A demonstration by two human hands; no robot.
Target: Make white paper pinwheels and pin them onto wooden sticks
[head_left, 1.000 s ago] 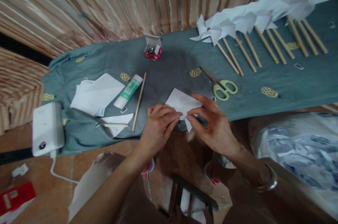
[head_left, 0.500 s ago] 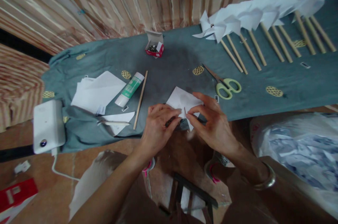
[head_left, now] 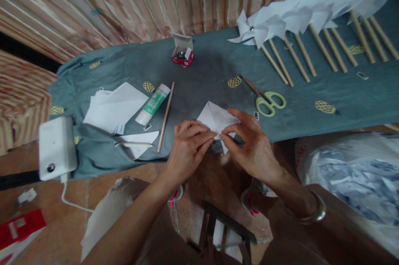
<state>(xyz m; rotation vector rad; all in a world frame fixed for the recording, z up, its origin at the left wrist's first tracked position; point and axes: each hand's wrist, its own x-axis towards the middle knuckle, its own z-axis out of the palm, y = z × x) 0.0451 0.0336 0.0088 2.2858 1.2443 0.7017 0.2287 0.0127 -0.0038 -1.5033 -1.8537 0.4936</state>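
A creased white paper square [head_left: 215, 114] lies at the near edge of the cloth-covered table, between my hands. My left hand [head_left: 190, 144] pinches the paper near its middle, fingers pressed together. From the other side, my right hand [head_left: 249, 140] grips the paper's right part between thumb and fingers. A pointed flap of the paper hangs below, between the hands. Left of my left hand lies a thin wooden stick [head_left: 166, 117], and beside it a green and white glue stick [head_left: 152, 105]. Scissors with light green handles [head_left: 269, 103] lie beyond my right hand.
A small red box of metal pins [head_left: 182, 57] stands open at the back. Paper pinwheels on sticks [head_left: 264, 32] line the back right. White papers [head_left: 114, 107], a pencil-like stick [head_left: 135, 145] and a white device [head_left: 57, 148] with a cable are at left. A bag of paper scraps [head_left: 349, 182] stands lower right.
My left fingers have shifted slightly over the paper's middle, and a raised edge seen there before no longer shows. My right hand keeps nearly the same place.
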